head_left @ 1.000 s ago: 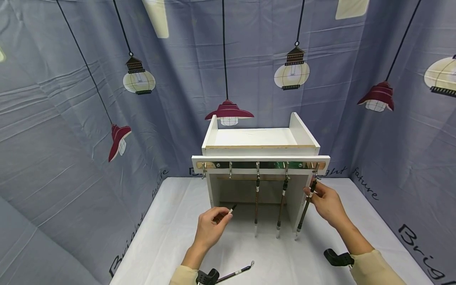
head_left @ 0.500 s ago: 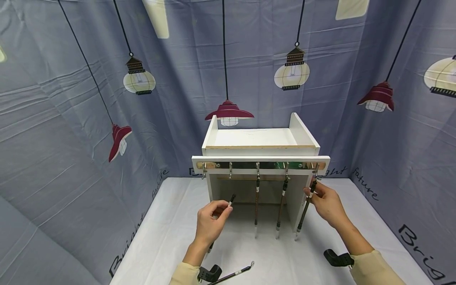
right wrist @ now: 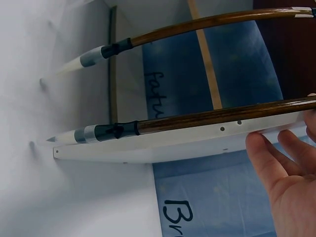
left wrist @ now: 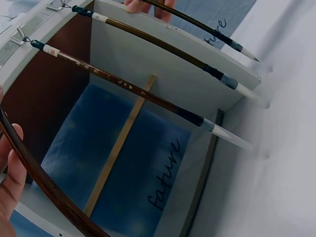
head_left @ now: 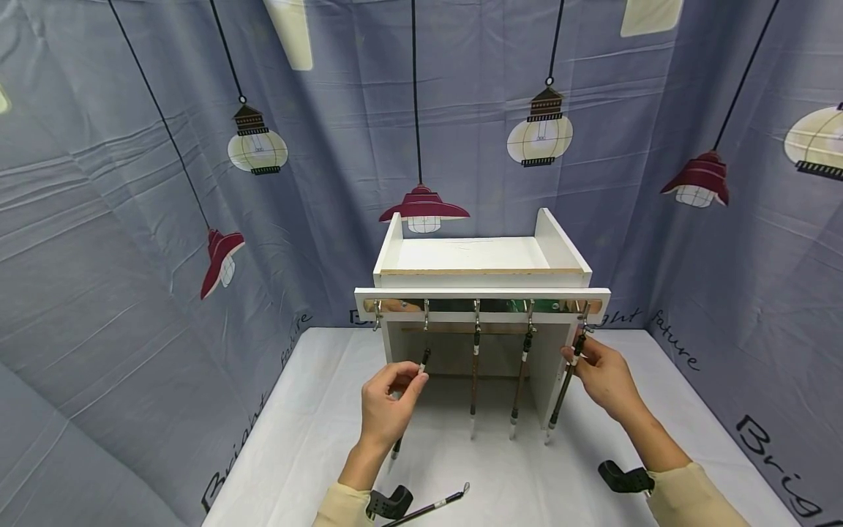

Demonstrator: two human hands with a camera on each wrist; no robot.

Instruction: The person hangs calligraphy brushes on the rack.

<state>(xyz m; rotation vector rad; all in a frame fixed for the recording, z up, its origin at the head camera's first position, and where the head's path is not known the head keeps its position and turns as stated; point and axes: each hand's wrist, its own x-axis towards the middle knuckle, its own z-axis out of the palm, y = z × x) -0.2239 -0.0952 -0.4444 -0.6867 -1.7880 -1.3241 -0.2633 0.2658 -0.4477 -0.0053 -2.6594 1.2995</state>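
Note:
My left hand [head_left: 385, 410] pinches a calligraphy brush [head_left: 397, 445] near its dark top end, tip downward. That top stands just below the second hook from the left [head_left: 426, 316], apart from it. The brush's brown handle [left wrist: 47, 190] crosses the lower left of the left wrist view. At the rack's right end, my right hand [head_left: 606, 377] holds the upper handle of a hanging brush [right wrist: 217, 117] between thumb and finger, close to the side panel. Two more brushes, the middle one [head_left: 475, 377] and its right neighbour [head_left: 520, 384], hang from hooks untouched.
The white shelf rack [head_left: 484, 280] has an open top tray and a hook rail [head_left: 369, 294]. Its leftmost hook [head_left: 377, 316] carries no brush. Another brush [head_left: 435, 506] lies on the white tabletop [head_left: 527, 483] by my left wrist. Blue-grey curtains [head_left: 342, 146] surround the table.
The brush in my left hand has risen and swung more upright, its top now nearer the second hook. My right hand has stayed at the rightmost brush.

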